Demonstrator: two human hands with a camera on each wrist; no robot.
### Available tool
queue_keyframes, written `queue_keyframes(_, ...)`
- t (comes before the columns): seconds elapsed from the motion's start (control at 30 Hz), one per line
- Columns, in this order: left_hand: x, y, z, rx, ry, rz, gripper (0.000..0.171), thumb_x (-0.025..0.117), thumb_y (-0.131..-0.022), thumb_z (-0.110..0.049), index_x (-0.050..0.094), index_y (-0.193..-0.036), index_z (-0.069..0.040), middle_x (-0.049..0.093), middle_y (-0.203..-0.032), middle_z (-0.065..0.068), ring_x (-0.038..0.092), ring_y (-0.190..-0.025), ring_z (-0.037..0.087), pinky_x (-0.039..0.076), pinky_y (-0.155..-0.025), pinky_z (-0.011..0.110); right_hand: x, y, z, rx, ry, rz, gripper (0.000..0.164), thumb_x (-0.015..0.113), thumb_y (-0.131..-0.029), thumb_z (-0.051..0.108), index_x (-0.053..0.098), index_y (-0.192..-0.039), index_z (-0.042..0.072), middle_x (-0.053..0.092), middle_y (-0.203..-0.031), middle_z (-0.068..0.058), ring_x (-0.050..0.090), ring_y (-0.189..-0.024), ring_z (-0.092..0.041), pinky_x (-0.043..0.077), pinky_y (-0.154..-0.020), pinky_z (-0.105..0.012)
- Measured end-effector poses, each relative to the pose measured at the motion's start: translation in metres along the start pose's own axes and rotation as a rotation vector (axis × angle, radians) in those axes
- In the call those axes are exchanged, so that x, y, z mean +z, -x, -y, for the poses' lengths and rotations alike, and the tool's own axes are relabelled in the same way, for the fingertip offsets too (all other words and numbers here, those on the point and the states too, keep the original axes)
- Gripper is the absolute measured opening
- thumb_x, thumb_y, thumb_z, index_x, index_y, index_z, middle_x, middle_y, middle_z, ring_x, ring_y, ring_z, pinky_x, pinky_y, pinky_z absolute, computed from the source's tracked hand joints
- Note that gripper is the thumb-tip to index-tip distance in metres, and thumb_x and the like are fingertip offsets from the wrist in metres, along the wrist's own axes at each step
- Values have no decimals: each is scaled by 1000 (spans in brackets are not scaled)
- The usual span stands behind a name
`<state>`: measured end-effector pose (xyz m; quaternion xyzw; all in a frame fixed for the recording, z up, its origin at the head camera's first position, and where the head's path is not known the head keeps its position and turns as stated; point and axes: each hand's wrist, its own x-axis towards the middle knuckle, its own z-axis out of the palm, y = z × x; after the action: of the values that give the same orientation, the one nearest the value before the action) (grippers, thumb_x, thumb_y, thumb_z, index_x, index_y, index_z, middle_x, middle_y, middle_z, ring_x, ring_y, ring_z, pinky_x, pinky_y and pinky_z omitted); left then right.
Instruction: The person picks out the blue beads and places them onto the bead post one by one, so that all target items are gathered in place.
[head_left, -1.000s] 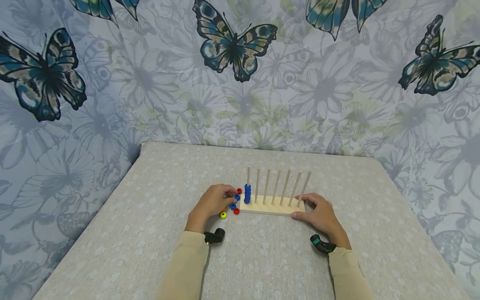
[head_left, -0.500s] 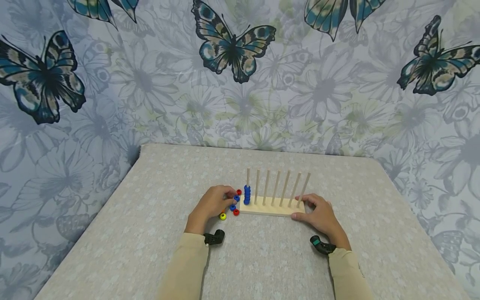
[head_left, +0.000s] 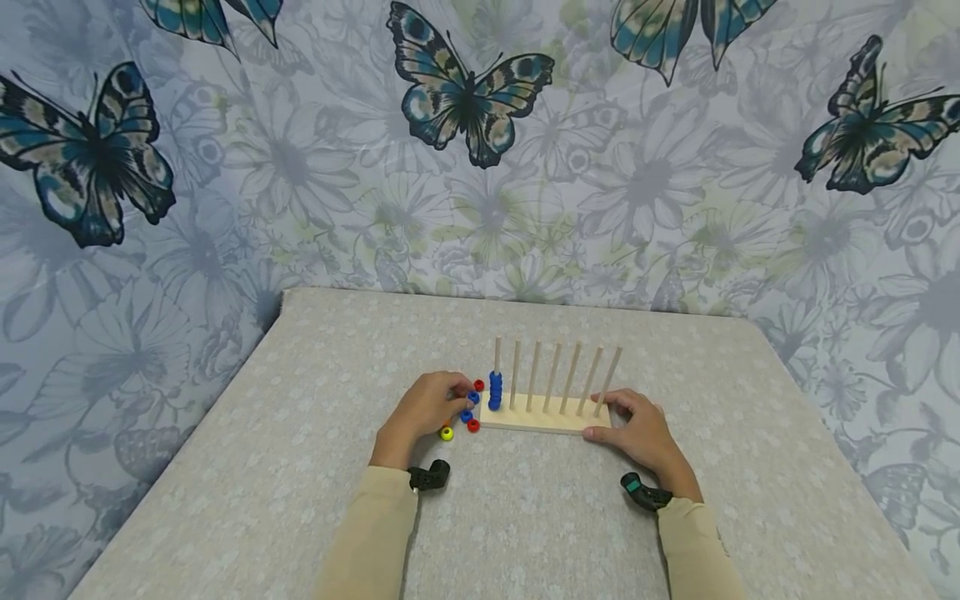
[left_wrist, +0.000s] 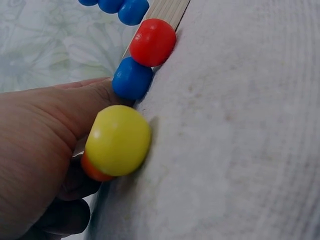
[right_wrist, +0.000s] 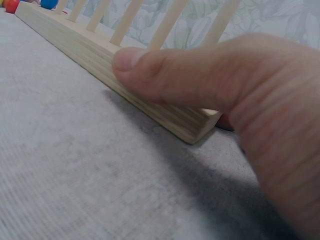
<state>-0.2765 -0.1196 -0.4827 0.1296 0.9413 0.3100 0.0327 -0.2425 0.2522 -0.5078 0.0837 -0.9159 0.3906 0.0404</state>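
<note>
A wooden peg rack [head_left: 543,421] with several upright pegs stands on the table; a stack of blue beads [head_left: 496,392] fills the lower part of its leftmost peg. My right hand [head_left: 637,425] grips the rack's right end, thumb along the front edge in the right wrist view and fingers mostly hidden behind. At the rack's left end, my left hand [head_left: 429,408] pinches a blue bead [head_left: 473,397] between thumb and fingertips. Beside those fingertips lie another blue bead [head_left: 467,416], a red bead [head_left: 473,426] and a farther red bead [head_left: 478,385].
A yellow bead [left_wrist: 120,140] sits below the left hand, partly covering an orange bead [left_wrist: 94,170]. Pale patterned cloth covers the table [head_left: 525,517]. A wall [head_left: 337,225] with butterfly and flower prints rises behind the table's far edge.
</note>
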Motion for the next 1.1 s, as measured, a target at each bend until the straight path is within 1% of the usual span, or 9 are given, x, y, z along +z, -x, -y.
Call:
queue_keyframes(0.17, 0, 1, 0, 2, -12, 1, 17, 74, -92, -29, 73, -109, -26, 68, -96, -13, 61, -92, 8, 52, -91, 39, 1, 1, -1, 14, 6, 6, 62, 87, -67, 57, 70, -120, 30, 67, -114, 2, 52, -97, -20, 26, -90, -41)
queue_keyframes(0.3, -1, 0, 0, 10, -12, -4, 18, 74, -92, -29, 73, -110, -25, 68, -96, -12, 60, -91, 8, 52, -91, 38, 1, 1, 0, 6, 13, 3, 63, 87, -68, 58, 70, -121, 29, 67, -113, 2, 51, -97, -21, 26, -89, -40)
queue_keyframes(0.4, 0, 0, 0, 5, -16, 0, 19, 74, -92, -29, 73, -111, -25, 68, -96, -12, 60, -90, 9, 53, -91, 39, 1, 1, -1, 3, 21, 2, 62, 87, -68, 58, 70, -120, 29, 67, -113, 1, 52, -97, -21, 26, -88, -40)
queue_keyframes(0.53, 0, 1, 0, 3, -18, -4, 21, 73, -93, -32, 73, -113, -26, 67, -95, -12, 59, -85, 10, 53, -86, 36, 3, 1, -2, -1, 21, 1, 61, 87, -68, 57, 70, -120, 29, 67, -113, 2, 51, -97, -20, 26, -86, -39)
queue_keyframes(0.67, -1, 2, 0, 15, -12, -28, 21, 72, -93, -33, 73, -113, -27, 67, -94, -13, 59, -83, 9, 51, -80, 34, 3, 0, -2, 0, 20, 1, 62, 87, -68, 57, 70, -120, 30, 67, -112, 3, 52, -97, -20, 26, -86, -39)
queue_keyframes(0.9, -4, 2, -2, 37, -13, -66, 21, 73, -92, -33, 73, -112, -27, 68, -94, -12, 60, -84, 9, 52, -80, 35, 2, -1, 0, -3, 12, 2, 62, 88, -68, 56, 70, -120, 28, 67, -111, 2, 52, -96, -20, 26, -88, -40)
queue_keyframes(1.1, -6, 1, -5, 42, -24, -99, 22, 73, -92, -34, 73, -113, -26, 68, -94, -11, 58, -80, 10, 50, -73, 31, 1, -2, 0, 1, 16, 6, 62, 87, -68, 57, 70, -121, 29, 67, -112, 2, 52, -96, -21, 26, -88, -40)
